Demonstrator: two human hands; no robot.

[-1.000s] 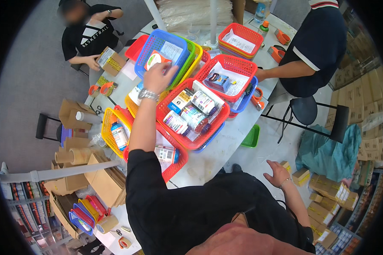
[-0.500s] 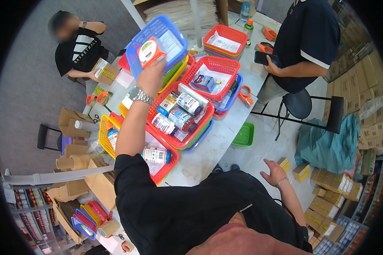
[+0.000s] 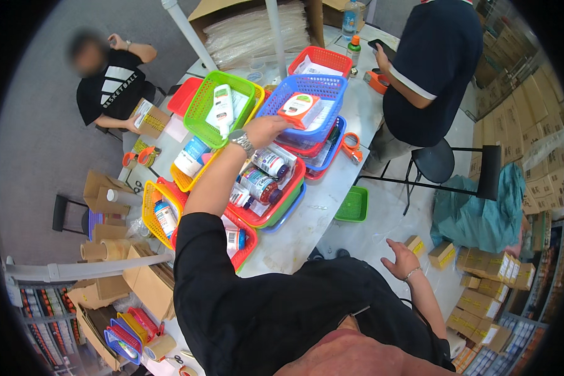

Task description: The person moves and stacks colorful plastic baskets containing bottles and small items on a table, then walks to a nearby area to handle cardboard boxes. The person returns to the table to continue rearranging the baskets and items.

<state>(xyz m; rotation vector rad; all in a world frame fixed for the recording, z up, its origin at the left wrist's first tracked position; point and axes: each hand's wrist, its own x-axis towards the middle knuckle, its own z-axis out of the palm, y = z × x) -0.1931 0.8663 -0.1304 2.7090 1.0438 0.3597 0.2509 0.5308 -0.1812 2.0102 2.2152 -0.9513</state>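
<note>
My left hand (image 3: pixel 266 131), with a metal watch on its wrist, grips the near edge of a blue plastic basket (image 3: pixel 336 100). In this basket an orange and white box (image 3: pixel 299 110) lies on a printed sheet. The basket is over a red basket at the far side of the table. Just left of it stands a green basket (image 3: pixel 202 119) with a white bottle (image 3: pixel 222 111). Under my left forearm, a red basket (image 3: pixel 294 188) holds several supplement bottles (image 3: pixel 261 185). My right hand (image 3: pixel 402 260) hangs free beside me, fingers apart, holding nothing.
A yellow basket (image 3: pixel 150 213) and stacked baskets crowd the table (image 3: pixel 294 238). Orange tape dispensers (image 3: pixel 352 149) lie around. One person (image 3: pixel 116 88) sits far left with a carton; another (image 3: pixel 429 75) stands right with a phone. A green basket (image 3: pixel 352 203) and a chair (image 3: pixel 433 164) are on the floor.
My left hand has carried the blue basket rightward and lowered it, uncovering the green basket with the white bottle. The person on the right has raised the phone.
</note>
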